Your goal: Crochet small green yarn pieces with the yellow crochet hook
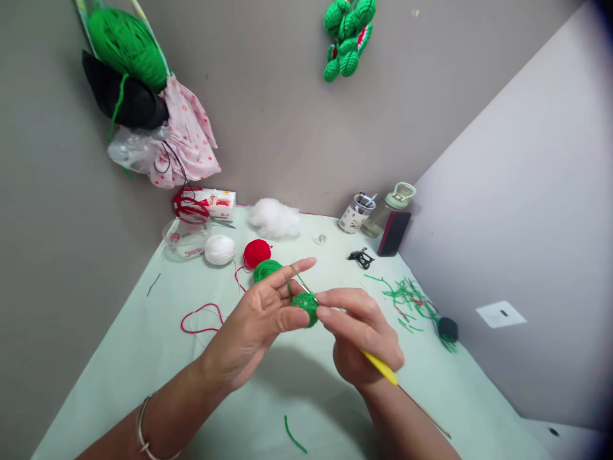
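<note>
Pinching a small green crochet piece [303, 305] just below the middle of the frame, the left hand [261, 313] lays its thumb on the near side and stretches its index finger toward the upper right, a strand of green yarn [301, 278] running from that finger down to the stitches. The right hand [366, 335] is closed round a hook [382, 368] whose yellow handle slants to the lower right, its fingertips at the piece's right edge. The piece should be very light and soft, giving under the thumb, and the yarn should cling to skin rather than slip. Its weak spot is probably where the hook meets the stitches: a loop there could slip off with a tug, so the worked stitches left of the hook are the safer hold. The hook looks stiff and smooth; its tip is hard to make out. A ball of green yarn [267, 269] lies on the desk [253, 396] beyond the left hand, likely apt to roll.
</note>
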Tool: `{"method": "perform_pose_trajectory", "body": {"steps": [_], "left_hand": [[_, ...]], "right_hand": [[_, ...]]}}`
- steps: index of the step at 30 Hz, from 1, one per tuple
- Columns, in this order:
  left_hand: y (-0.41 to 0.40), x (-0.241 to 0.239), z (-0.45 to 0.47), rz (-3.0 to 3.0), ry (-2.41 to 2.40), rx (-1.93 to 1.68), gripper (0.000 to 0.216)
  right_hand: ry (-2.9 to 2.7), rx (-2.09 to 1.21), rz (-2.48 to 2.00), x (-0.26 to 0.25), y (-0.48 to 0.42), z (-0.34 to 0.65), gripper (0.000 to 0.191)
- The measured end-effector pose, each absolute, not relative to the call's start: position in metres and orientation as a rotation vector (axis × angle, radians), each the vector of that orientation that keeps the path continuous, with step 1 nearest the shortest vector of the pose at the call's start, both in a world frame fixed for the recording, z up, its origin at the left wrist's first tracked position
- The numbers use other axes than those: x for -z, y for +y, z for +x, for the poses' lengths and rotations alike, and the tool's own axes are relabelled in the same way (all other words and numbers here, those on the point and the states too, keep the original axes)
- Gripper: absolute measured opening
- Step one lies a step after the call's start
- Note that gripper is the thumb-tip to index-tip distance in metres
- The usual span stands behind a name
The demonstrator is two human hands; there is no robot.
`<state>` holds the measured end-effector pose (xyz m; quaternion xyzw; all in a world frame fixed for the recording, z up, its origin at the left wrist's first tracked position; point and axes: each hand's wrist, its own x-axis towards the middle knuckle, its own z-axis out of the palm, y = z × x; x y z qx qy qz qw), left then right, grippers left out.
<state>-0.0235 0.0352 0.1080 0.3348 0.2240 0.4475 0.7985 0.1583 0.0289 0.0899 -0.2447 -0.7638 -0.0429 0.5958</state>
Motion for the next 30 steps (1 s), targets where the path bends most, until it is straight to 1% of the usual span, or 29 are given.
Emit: {"method": "perform_pose_trajectory", "body": {"steps": [2,5,8,10,12,16,20,25,30], "left_hand": [[0.035,-0.109,-0.024,0.754,0.5,-1.001,0.063],[0.031,-0.109,-0.023,0.887,0.616,-1.168,0.062],[0.026,-0.107,-0.018,0.929,0.745,-1.322,0.063],[0.024,-0.106,-0.015,0.849,0.709,-1.289,0.063],[0.024,-0.107,-0.014,0.747,0.62,-1.171,0.061],[0.029,-0.11,-0.017,0.648,0.492,-0.992,0.059],[0.032,-0.114,-0.023,0.647,0.463,-0.991,0.058],[0.03,-0.115,-0.024,0.648,0.447,-1.013,0.064],[0.028,-0.116,-0.021,0.614,0.413,-1.03,0.063]], "right_hand": [[-1.778,0.04,-0.553,-0.092,0.029,0.159,0.039],[-1.798,0.03,-0.578,-0.097,0.028,0.158,0.037],[-1.864,0.228,-0.634,-0.099,0.025,0.158,0.038],[-1.895,0.378,-0.642,-0.098,0.023,0.16,0.039],[-1.899,0.417,-0.631,-0.095,0.022,0.161,0.04],[-1.823,0.249,-0.557,-0.094,0.026,0.16,0.037],[-1.778,0.082,-0.507,-0.093,0.027,0.157,0.038],[-1.798,0.083,-0.468,-0.089,0.025,0.16,0.039],[-1.813,0.105,-0.427,-0.089,0.026,0.162,0.039]]}}
